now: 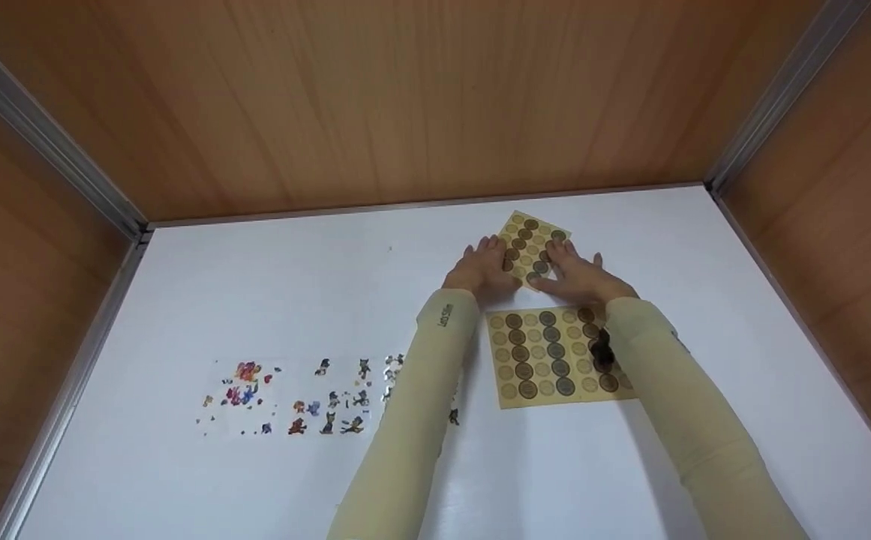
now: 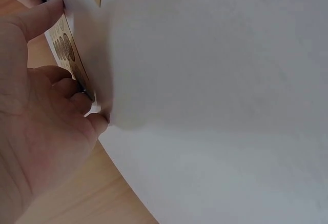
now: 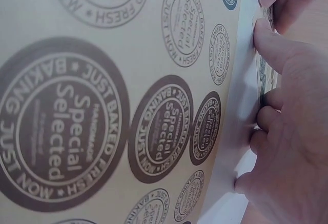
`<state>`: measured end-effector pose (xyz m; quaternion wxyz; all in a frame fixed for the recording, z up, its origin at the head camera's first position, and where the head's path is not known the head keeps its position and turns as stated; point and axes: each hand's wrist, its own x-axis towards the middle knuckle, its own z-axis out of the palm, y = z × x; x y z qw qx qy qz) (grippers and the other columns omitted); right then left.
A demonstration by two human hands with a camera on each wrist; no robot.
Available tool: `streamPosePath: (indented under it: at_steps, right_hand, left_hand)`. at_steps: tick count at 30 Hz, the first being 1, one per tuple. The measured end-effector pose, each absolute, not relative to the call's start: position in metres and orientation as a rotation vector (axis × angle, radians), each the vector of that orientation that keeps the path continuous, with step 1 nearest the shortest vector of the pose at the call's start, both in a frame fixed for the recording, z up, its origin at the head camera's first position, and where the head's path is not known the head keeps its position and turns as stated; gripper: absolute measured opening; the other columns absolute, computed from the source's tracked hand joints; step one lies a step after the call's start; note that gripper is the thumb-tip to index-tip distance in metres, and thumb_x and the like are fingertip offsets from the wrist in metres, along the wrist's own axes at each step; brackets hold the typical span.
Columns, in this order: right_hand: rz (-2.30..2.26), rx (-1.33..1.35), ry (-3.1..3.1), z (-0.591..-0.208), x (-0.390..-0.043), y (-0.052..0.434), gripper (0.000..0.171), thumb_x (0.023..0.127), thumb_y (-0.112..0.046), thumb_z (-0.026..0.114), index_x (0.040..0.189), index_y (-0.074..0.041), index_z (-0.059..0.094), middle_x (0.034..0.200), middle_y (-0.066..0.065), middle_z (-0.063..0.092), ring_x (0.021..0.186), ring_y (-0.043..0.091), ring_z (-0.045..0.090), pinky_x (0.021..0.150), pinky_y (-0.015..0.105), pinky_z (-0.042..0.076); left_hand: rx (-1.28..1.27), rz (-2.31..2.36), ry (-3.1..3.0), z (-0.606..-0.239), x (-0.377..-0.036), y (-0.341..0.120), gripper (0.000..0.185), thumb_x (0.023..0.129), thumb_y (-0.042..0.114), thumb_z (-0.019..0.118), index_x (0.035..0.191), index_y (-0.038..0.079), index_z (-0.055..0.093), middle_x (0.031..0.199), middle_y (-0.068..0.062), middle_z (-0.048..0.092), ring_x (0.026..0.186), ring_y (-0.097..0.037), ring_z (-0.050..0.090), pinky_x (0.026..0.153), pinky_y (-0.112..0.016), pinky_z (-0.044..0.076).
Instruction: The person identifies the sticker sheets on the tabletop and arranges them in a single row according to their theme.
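Both hands, left point(image 1: 485, 268) and right point(image 1: 575, 276), seemingly pinch the far sheet point(image 1: 531, 241). A near sheet point(image 1: 551, 354) lies partly under the right sleeve; cartoon stickers point(image 1: 307, 394) lie left.

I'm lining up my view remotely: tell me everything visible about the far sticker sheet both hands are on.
The far sticker sheet is tan, kraft-looking paper printed with rows of round labels, alternating dark brown and pale. It lies flat but rotated on the white table, beyond a larger matching sheet. The left hand touches its left edge, and the right hand its near right corner.
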<state>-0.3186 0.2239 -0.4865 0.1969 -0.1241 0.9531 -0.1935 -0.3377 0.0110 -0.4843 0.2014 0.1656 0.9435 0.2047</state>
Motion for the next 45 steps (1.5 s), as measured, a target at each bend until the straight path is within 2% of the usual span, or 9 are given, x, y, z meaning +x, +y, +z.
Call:
streamPosePath:
  at_steps: [9,24,27,31,35,41,45]
  right_hand:
    - [-0.506,-0.329,2.665,-0.487,-0.324,0.227,0.094,0.102,-0.057,0.048,0.161,0.001,0.003,0.166,0.023,-0.009,0.153,0.038,-0.009,0.115,0.068,-0.012]
    - [-0.517,-0.331,2.660,-0.489,-0.327,0.226,0.093,0.102,-0.056,0.048,0.160,0.002,0.003,0.166,0.023,-0.008,0.153,0.038,-0.010,0.116,0.067,-0.012]
    - [-0.523,-0.323,2.655,-0.491,-0.327,0.227,0.093,0.102,-0.055,0.048,0.160,0.002,0.003,0.166,0.022,-0.009,0.153,0.037,-0.011,0.116,0.067,-0.013]
    - [-0.534,-0.315,2.657,-0.491,-0.326,0.229,0.092,0.102,-0.055,0.049,0.161,0.001,0.004,0.167,0.020,-0.008,0.153,0.037,-0.011,0.116,0.067,-0.013]
    - [-0.542,-0.321,2.666,-0.492,-0.325,0.232,0.091,0.102,-0.054,0.049,0.161,0.000,0.005,0.167,0.021,-0.007,0.153,0.037,-0.010,0.116,0.068,-0.012]
    - [-0.543,-0.306,2.663,-0.493,-0.324,0.233,0.091,0.102,-0.055,0.049,0.161,-0.001,0.004,0.167,0.020,-0.007,0.153,0.036,-0.010,0.116,0.066,-0.013]
    - [-0.539,-0.291,2.658,-0.491,-0.326,0.233,0.093,0.102,-0.056,0.049,0.161,-0.001,0.004,0.167,0.021,-0.008,0.153,0.037,-0.011,0.116,0.065,-0.014]
  left_hand:
    - [0.484,0.541,2.663,-0.484,-0.343,0.017,0.093,0.090,0.042,0.064,0.163,0.009,0.017,0.169,-0.007,0.017,0.155,-0.022,0.011,0.125,-0.036,0.007]
    - [0.341,0.627,2.617,-0.480,-0.338,0.019,0.098,0.087,0.036,0.070,0.164,0.018,0.012,0.170,-0.002,0.015,0.155,-0.026,0.012,0.125,-0.040,0.013]
    - [0.352,0.619,2.618,-0.479,-0.339,0.020,0.092,0.088,0.032,0.067,0.164,0.019,0.017,0.168,-0.003,0.020,0.154,-0.026,0.017,0.124,-0.040,0.017]
    - [0.352,0.654,2.631,-0.480,-0.340,0.022,0.079,0.091,0.026,0.065,0.160,0.017,0.029,0.162,-0.006,0.035,0.148,-0.027,0.032,0.122,-0.042,0.026]
    - [0.312,0.664,2.632,-0.481,-0.340,0.025,0.068,0.096,0.024,0.064,0.157,0.018,0.036,0.158,-0.005,0.041,0.144,-0.027,0.039,0.120,-0.042,0.030]
    - [0.280,0.666,2.654,-0.482,-0.337,0.029,0.050,0.106,0.026,0.050,0.154,0.021,0.040,0.158,-0.002,0.042,0.146,-0.023,0.037,0.121,-0.039,0.027]
    - [0.309,0.670,2.695,-0.483,-0.337,0.028,0.046,0.109,0.027,0.042,0.154,0.020,0.040,0.161,-0.002,0.039,0.147,-0.023,0.034,0.122,-0.039,0.024]
